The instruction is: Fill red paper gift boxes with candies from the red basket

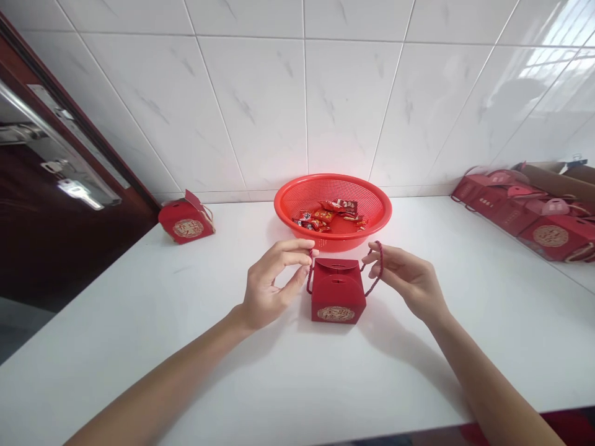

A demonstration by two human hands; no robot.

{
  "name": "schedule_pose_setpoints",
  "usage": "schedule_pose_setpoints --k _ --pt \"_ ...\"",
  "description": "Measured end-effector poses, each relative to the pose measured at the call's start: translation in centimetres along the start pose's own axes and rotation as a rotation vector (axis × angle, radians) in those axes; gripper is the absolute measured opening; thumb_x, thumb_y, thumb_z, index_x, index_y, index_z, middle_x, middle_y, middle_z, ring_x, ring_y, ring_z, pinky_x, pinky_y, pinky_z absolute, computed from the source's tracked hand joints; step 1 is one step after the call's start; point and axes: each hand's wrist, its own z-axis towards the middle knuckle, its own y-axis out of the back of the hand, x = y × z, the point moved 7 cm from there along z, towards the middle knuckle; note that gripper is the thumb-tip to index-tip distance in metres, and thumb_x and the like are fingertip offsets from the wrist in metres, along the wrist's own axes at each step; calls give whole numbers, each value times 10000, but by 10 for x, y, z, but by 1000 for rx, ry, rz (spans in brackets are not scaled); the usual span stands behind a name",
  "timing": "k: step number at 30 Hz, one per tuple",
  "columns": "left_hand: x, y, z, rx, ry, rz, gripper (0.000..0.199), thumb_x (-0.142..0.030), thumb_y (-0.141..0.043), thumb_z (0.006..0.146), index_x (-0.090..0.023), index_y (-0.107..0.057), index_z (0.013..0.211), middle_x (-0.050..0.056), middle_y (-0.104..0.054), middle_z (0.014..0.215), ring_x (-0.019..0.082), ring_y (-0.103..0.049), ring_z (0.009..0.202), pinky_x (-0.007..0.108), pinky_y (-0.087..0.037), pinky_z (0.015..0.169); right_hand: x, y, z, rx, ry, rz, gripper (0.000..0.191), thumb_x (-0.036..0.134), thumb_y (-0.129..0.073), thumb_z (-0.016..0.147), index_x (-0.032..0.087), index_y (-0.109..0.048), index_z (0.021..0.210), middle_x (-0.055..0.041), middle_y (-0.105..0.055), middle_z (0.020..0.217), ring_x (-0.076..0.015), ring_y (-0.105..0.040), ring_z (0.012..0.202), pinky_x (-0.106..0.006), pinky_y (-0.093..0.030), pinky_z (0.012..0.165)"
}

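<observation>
A small red gift box (338, 297) with a round gold emblem on its front stands upright on the white table, its top flaps folded inward. Dark red rope handles come out of its two sides. On the left side, my left hand (279, 282) pinches one rope handle (309, 280) between thumb and fingers. The other rope handle (379, 272) is held up by the fingers of my right hand (409, 275), passing over them. Both loops are drawn apart from the top of the box. What lies inside the box is hidden.
Behind the box a red mesh basket (283, 207) holds several wrapped candies (325, 215). At the left edge stands another red box (188, 220). Several red boxes (525, 204) are grouped at the right by the tiled wall. A door with keys (79, 192) is at left.
</observation>
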Motion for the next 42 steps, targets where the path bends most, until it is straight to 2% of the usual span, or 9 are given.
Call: schedule_pose_setpoints --k 6,13,15,18,21,26,32,36,42 --pt "-7 -3 3 -9 -126 103 194 -39 -650 917 -215 -666 997 59 -723 1063 163 -735 914 299 -632 806 7 -12 -5 -38 129 -207 323 287 -703 945 329 -715 1265 -37 -770 1094 -189 -708 793 -410 -626 813" --pt "-1 -10 0 -32 -58 28 135 -129 -735 894 -223 -675 970 33 -691 942 156 -703 852 291 -611 771 14 -26 -10 45 227 -320 408 273 -732 927 350 -678 1324 -50 -756 1101 -200 -696 879 -383 -623 810" --pt "1 -11 0 -41 12 -2 94 -197 -756 890 -215 -668 918 28 -672 907 150 -684 806 289 -598 743 13 -27 -10 60 232 -335 425 297 -735 929 354 -665 1344 -59 -746 1168 -213 -702 949 -389 -620 845" --pt "10 -11 1 -54 189 -44 264 -321 -788 864 -204 -588 739 -6 -616 748 128 -614 651 271 -548 633 7 -29 -10 76 211 -356 428 381 -734 928 331 -666 1347 -86 -744 1192 -253 -702 1030 -424 -617 874" --pt "17 -16 1 27 341 -105 379 -379 -759 881 -203 -548 621 -14 -616 625 127 -586 568 270 -521 582 5 -33 -10 84 210 -382 419 399 -716 937 320 -668 1346 -94 -747 1190 -271 -699 1062 -434 -620 870" --pt "13 -33 -3 188 427 -240 149 -338 -807 830 -211 -741 786 54 -762 844 187 -709 753 303 -589 706 16 -40 -11 83 300 -437 396 279 -704 942 330 -669 1333 -83 -743 1226 -268 -695 1049 -450 -609 875" --pt "14 -41 -9 193 622 -288 334 -309 -815 797 -205 -527 662 -18 -628 702 135 -598 681 252 -548 658 19 -51 -9 124 311 -459 360 272 -697 940 323 -687 1295 -79 -751 1204 -271 -690 991 -462 -604 846" --pt "17 -45 -11 186 696 -326 335 -323 -821 775 -211 -515 699 -31 -606 715 125 -574 675 232 -532 616 19 -55 -6 137 328 -443 331 265 -651 966 315 -683 1291 -81 -759 1176 -264 -695 972 -453 -598 827" --pt "19 -54 -16 169 767 -506 293 -216 -784 768 -219 -492 738 -13 -664 776 134 -606 723 235 -522 619 16 -56 -8 148 330 -348 218 210 -621 973 290 -736 1140 -90 -749 1164 -256 -721 1015 -447 -586 882"
